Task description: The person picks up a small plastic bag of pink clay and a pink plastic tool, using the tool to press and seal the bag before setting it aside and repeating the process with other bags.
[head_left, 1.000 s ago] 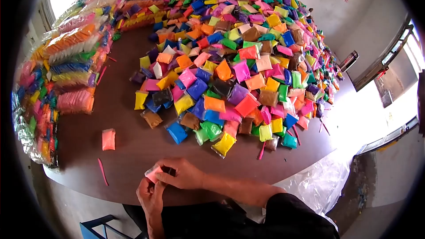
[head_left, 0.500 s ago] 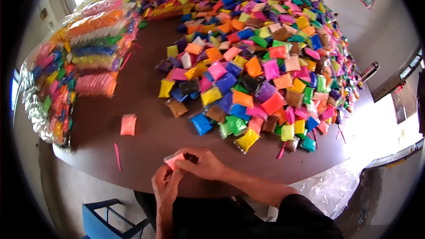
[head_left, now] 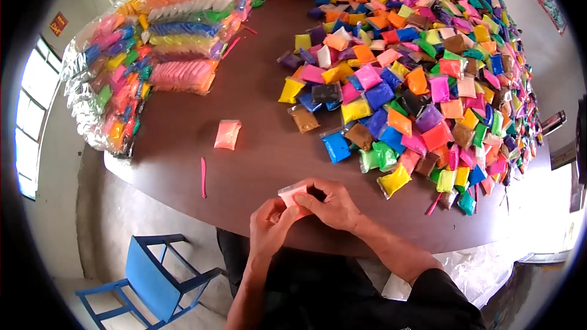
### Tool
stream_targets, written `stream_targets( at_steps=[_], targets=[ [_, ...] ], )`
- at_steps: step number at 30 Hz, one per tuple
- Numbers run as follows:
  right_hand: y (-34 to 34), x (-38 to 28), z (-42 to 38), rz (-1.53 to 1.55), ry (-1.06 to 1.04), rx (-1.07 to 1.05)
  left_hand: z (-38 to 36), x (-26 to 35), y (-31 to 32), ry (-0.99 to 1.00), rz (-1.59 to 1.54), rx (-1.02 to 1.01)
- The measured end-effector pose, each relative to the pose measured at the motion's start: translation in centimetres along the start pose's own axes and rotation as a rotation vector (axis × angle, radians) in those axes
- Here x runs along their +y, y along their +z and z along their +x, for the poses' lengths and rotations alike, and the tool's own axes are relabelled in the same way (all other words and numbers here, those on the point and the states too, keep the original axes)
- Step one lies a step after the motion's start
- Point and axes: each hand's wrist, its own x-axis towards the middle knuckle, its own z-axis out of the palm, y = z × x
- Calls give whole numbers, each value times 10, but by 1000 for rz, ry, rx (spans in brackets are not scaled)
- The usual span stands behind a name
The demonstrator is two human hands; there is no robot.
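Observation:
A small pink packet (head_left: 292,194) in clear wrapping is pinched between both my hands, above the table's near edge. My left hand (head_left: 269,223) grips it from below left, thumb against its lower part. My right hand (head_left: 330,203) closes on its right side, with the thumb pressed on its face. Farther off to the left, a similar pink packet (head_left: 227,134) lies alone on the brown table (head_left: 177,146). A thin pink plastic stick (head_left: 203,177) rests nearer to me, below that packet.
A large heap of colourful packets (head_left: 379,95) spreads over the right and back. Clear bags of sorted packets (head_left: 183,36) lie at the left. A blue chair (head_left: 153,275) stands on the floor at lower left. A clear plastic bag (head_left: 471,272) hangs below the table at right.
The view has swung left, so the table and things on it appear shifted right and up. Both hands keep hold of the pink packet; the packet on the table stays put.

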Motion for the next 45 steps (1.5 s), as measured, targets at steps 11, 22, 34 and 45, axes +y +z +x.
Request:
stream_targets(
  at_steps=[11,22,34,45],
  targets=[
    [-1,10,3,12,-90,-40,-1,2,-3,20,-15,-7],
    [-2,2,1,-48,-125,-82,-3,-2,-3,35,11,19],
    [-12,-5,5,-109,-82,-148,-3,5,4,-4,-59,80],
    [-10,-4,4,-19,-45,-143,-1,1,3,53,-14,80]
  ],
)
